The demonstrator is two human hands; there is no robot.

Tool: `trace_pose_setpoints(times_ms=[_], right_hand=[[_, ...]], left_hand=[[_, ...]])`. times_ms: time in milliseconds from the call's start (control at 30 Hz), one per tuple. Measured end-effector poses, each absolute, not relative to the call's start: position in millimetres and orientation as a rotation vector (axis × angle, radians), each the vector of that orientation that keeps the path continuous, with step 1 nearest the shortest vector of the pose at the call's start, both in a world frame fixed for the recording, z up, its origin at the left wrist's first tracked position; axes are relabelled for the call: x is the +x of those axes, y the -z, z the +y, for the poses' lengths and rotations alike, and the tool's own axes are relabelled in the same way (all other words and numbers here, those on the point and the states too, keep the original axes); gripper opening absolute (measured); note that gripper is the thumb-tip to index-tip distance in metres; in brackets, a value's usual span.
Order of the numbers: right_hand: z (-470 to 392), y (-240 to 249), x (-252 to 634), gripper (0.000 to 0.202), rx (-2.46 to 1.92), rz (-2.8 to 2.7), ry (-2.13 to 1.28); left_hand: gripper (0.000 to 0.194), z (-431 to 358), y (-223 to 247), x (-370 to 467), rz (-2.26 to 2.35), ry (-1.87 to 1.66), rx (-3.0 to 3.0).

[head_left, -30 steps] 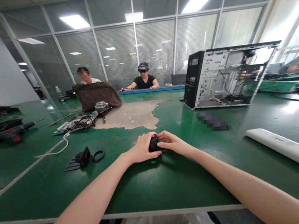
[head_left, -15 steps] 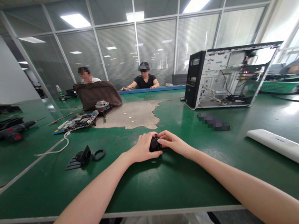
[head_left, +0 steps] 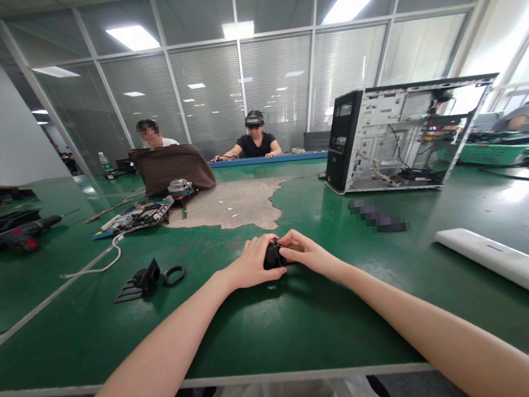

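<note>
Between the fingers: small black part (head_left: 272, 257), held from both ends; can't tell if it touches the green table (head_left: 280, 337) underneath.
Left hand (head_left: 255, 264): thumb on the near side, fingers curled round the far side, so pretty well clamped.
Right hand (head_left: 306, 251): thumb and index pinching the right end; can't really make out the other fingers.
Pinched end: imo the weak spot, since too light a pinch could slip, and uneven pressure could skew the part in the left grip.
Black bracket (head_left: 144, 281) and black ring (head_left: 183, 274): left of the left fingers, beside each other.
Computer case (head_left: 354, 143): open-sided, well beyond the right fingers.
</note>
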State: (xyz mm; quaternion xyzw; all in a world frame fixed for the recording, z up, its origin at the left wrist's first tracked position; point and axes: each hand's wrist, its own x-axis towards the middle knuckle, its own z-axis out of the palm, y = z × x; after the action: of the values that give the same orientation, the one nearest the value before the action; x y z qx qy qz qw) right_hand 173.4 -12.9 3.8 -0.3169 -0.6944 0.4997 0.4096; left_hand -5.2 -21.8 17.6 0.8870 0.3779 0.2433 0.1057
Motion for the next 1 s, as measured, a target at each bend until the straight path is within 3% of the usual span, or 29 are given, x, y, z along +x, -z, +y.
trace_pose_setpoints(times_ms=[367, 567, 1000], right_hand=[[-10.7, -1.4, 177.8, 0.032, -0.73, -1.828, -1.297], [-10.8, -1.7, 174.5, 0.022, -0.812, -1.784, -1.255], [-12.1, -2.9, 177.0, 0.029, -0.7, -1.803, -1.321]], left_hand=[[0.06, -20.9, -16.5, -5.9, 1.093, -0.729, 2.632], [0.06, -19.0, -15.1, -6.1, 1.075, -0.737, 2.649], [0.058, -19.4, -13.5, -6.9, 1.087, -0.749, 2.639]])
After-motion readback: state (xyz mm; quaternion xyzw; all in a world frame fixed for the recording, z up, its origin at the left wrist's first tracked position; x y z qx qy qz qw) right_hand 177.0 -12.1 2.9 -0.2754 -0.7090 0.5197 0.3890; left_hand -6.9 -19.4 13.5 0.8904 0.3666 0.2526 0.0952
